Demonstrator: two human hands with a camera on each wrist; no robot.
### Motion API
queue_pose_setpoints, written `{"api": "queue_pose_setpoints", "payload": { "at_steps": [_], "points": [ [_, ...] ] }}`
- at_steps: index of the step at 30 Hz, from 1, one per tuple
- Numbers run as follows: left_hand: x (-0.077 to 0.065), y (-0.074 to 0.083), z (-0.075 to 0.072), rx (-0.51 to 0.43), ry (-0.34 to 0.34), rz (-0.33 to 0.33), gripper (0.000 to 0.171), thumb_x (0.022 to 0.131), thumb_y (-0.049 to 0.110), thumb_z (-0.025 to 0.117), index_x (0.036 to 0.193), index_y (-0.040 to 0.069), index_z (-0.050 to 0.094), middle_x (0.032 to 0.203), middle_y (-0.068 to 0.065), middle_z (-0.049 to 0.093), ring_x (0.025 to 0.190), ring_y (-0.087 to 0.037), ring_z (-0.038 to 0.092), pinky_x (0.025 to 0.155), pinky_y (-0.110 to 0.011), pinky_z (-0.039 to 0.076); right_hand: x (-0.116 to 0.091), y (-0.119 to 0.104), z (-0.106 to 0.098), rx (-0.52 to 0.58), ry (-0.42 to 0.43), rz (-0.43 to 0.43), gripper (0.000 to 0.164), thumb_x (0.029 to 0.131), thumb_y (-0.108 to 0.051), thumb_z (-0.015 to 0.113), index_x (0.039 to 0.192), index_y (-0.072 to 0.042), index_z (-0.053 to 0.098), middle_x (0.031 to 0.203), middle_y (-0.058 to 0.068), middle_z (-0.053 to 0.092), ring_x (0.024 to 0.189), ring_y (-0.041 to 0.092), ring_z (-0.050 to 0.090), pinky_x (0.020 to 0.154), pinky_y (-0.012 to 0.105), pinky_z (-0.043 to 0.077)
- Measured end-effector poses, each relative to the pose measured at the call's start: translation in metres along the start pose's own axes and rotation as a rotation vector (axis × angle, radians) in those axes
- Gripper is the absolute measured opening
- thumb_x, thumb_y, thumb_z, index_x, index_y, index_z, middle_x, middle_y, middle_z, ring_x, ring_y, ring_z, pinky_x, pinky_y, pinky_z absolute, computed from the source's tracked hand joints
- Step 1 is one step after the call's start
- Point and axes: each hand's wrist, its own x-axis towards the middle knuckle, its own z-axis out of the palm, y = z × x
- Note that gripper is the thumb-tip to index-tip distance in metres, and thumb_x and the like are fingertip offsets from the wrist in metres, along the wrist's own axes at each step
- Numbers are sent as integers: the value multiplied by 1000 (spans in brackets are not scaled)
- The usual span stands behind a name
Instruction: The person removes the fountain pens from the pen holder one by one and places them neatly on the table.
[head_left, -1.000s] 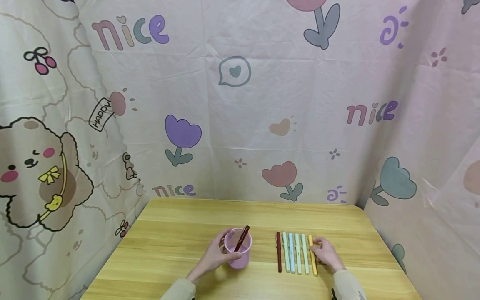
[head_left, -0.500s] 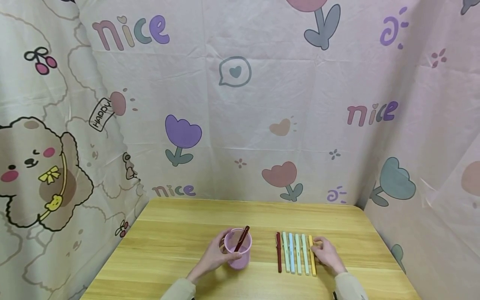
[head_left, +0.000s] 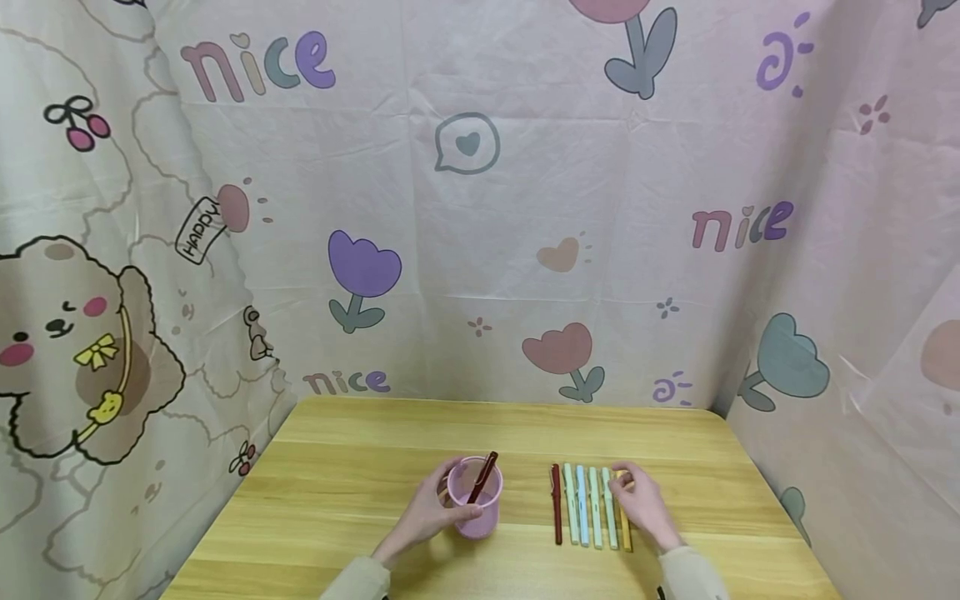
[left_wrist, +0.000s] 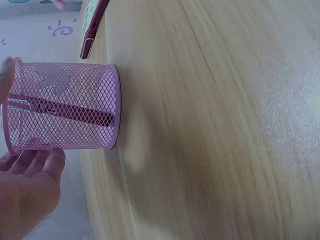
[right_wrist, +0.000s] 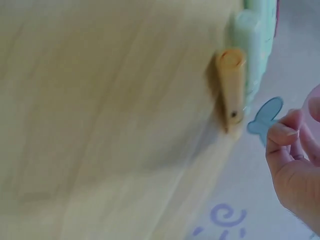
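Observation:
My left hand [head_left: 431,510] grips a pink mesh pen cup [head_left: 480,527] near its rim, fingers on one side and thumb on the other. A dark red pen [head_left: 484,477] leans inside the cup; its length shows through the mesh [left_wrist: 70,111] in the left wrist view. My right hand [head_left: 643,502] hovers over the upper part of a yellow pen [head_left: 626,537], fingers loosely bent. In the right wrist view, that hand [right_wrist: 295,155] stands apart from the yellow pen [right_wrist: 232,92], which lies on the table, and nothing shows between its fingers.
Left of the yellow pen lie several pens side by side: pale green pens [head_left: 596,508], a light blue pen [head_left: 582,512] and, at the far left, another dark red pen [head_left: 557,508]. The wooden table [head_left: 360,450] ends at a patterned curtain [head_left: 480,250] behind.
My right hand has come off the yellow pen's right side and shifted left and slightly up, over its upper end. The left hand and cup have stayed put.

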Motion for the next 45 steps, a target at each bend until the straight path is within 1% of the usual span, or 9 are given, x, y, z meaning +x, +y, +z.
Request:
{"api": "queue_pose_setpoints", "payload": {
  "at_steps": [6,12,16,22,26,32,36,41,45],
  "points": [
    [1,0,0,22,8,0,93,77,18,87,150,-6,36,149,-31,47,138,-49,46,116,-55,42,0,-19,16,78,-9,-55,32,93,0,62,124,5,62,93,10,63,69,10,56,54,18,50],
    [0,1,0,27,9,-2,92,77,17,87,150,-6,36,149,-32,45,139,-50,45,115,-56,43,1,-36,34,108,-24,-158,26,91,2,64,116,3,66,88,5,63,70,5,55,57,17,50],
    [0,2,0,24,7,-4,93,77,17,87,150,-6,35,150,-32,44,139,-50,44,115,-56,42,3,-44,47,127,-15,-233,22,89,3,66,111,0,68,86,4,64,69,2,55,58,16,50],
    [-1,2,0,15,3,-8,92,77,16,87,151,-6,35,149,-31,45,139,-50,44,116,-56,41,5,-57,65,147,-57,-323,21,92,-2,67,113,-1,68,87,4,65,70,-1,54,61,16,51],
    [-1,3,0,10,-1,-9,93,78,16,86,151,-6,34,150,-32,44,140,-50,43,116,-56,41,7,-68,75,144,-108,-354,25,94,-6,67,117,1,65,91,5,65,72,0,54,62,16,51],
    [-1,2,0,4,-2,-3,94,78,16,87,151,-7,33,149,-31,45,139,-50,45,116,-56,42,10,-84,88,152,-188,-410,32,97,-17,65,123,2,63,99,9,66,79,7,58,64,17,53],
    [0,1,1,22,0,8,94,78,18,87,151,-8,33,148,-31,48,137,-50,47,116,-57,42,11,-92,95,127,-221,-431,36,98,-21,64,126,2,62,102,10,65,81,12,59,64,17,52],
    [0,0,1,30,-1,13,95,78,20,87,151,-9,33,146,-31,49,135,-50,48,115,-57,44,12,-100,101,102,-243,-441,37,98,-20,65,127,2,61,104,15,65,82,17,60,63,17,52],
    [0,0,0,36,3,9,96,77,21,87,151,-8,33,148,-31,48,137,-49,47,115,-58,43,15,-105,106,83,-257,-426,39,97,-22,66,128,3,60,105,17,64,82,15,59,62,16,51]
  ]
}}
